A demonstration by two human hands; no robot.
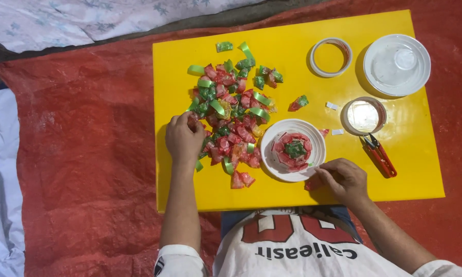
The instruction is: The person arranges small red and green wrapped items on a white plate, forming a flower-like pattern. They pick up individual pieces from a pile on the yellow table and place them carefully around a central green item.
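Left hand (183, 138) curled, fingertips pressed into heap of red and green folded wrappers (231, 113), right hand (343, 179) pinching a red piece (313, 183), white plate (293, 150) set between the hands, red snips (379, 154) just beyond the right hand

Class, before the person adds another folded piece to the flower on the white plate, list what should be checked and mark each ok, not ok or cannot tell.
1. Pile of folded pieces within reach: ok, left hand rests on its edge.
2. Right hand holding a piece: cannot tell, something red shows at its fingers.
3. Plate flat on the yellow board: ok.
4. Red ring with green centre formed on the plate: ok.
5. Tape rolls at hand: ok, beyond the plate.
6. Snips at hand: ok, beside the right hand.
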